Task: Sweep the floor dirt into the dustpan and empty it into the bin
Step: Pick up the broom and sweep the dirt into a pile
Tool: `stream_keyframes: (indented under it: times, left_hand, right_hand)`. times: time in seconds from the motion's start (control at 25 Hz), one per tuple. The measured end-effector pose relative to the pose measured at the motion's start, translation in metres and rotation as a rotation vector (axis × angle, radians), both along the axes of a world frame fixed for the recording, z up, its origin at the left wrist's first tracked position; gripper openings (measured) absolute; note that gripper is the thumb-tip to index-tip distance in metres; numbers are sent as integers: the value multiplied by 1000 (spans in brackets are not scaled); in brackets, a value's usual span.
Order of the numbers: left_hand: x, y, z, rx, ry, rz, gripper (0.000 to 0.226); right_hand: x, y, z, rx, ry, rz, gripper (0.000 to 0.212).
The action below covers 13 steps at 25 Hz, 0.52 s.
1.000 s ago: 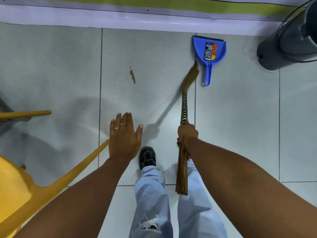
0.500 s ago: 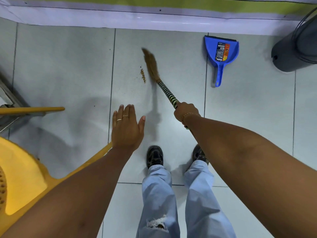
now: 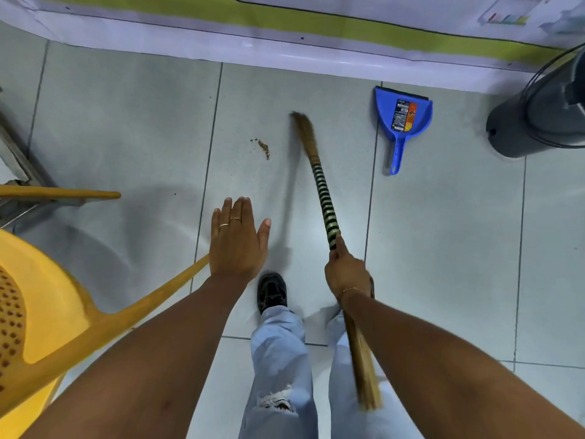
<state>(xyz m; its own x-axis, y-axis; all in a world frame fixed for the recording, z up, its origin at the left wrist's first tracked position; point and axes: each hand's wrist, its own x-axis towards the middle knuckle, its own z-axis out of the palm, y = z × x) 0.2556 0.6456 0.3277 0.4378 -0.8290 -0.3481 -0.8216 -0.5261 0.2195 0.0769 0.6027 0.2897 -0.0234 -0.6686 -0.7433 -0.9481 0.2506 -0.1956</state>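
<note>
Right hand (image 3: 348,274): fingers clamped on broom (image 3: 323,191) handle.
Left hand (image 3: 237,242): flat, fingers apart, empty.
Dirt (image 3: 263,147): floor, left of bristles.
Dustpan (image 3: 401,122): floor, near bin (image 3: 538,115).

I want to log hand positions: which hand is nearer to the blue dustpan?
Right. The right hand grips the broom below and slightly left of the dustpan; the open left hand hovers farther left.

Pale grey tiled floor (image 3: 126,122); white wall base with green stripe (image 3: 285,30); yellow plastic chair (image 3: 41,299) at left.
</note>
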Motion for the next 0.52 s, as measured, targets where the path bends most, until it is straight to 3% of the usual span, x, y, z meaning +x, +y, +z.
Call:
stream_keyframes:
  times: [0.16,0.52]
  left_hand:
    - [10,-1,-1,10,6,10,57]
    - [46,-6,-3,15,-36,-7,59]
  right_hand:
    - [25,48,-3,194,-3,-300,49]
    - [108,64,-11,359,-137,-388,38]
